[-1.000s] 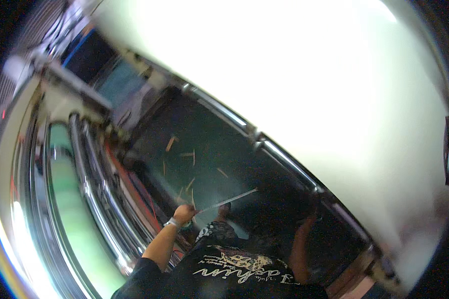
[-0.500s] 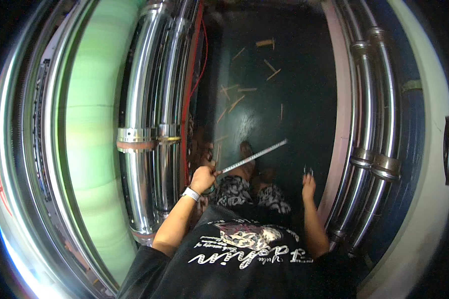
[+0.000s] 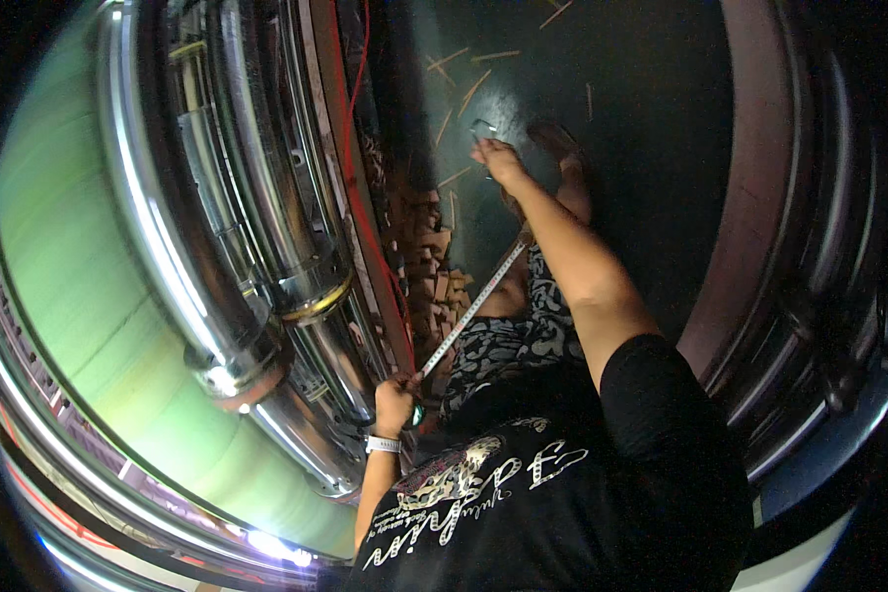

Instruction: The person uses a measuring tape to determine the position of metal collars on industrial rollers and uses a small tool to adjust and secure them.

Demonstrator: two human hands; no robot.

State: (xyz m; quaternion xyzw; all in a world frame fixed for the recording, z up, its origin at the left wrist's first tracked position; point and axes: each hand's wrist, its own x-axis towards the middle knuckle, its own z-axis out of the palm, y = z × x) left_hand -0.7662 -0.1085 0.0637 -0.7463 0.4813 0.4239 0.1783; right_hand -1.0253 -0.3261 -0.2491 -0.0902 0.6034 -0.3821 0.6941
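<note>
My left hand (image 3: 394, 405) is closed around a tape measure, and a bit of its dark green case shows beside the fingers. The pale marked blade (image 3: 473, 316) is drawn out, slanting up and right across my patterned shorts toward the knee. My right hand (image 3: 498, 161) reaches out far ahead over the dark floor, beyond the blade's far end and apart from it. Its fingers are closed on a small, thin, shiny object (image 3: 483, 129), too small and blurred to name. A white band circles my left wrist.
Metal rollers (image 3: 266, 148) and a wide green cylinder (image 3: 79, 266) run along the left. A red cable (image 3: 353, 138) follows the machine's edge. Cardboard scraps (image 3: 434, 247) pile beside it, with thin strips (image 3: 476, 91) strewn on the floor. More rollers (image 3: 838, 197) stand right.
The view has turned and the machine on the left looms closer. My right hand has swung from the right side forward to the middle. The tape blade now slants more steeply.
</note>
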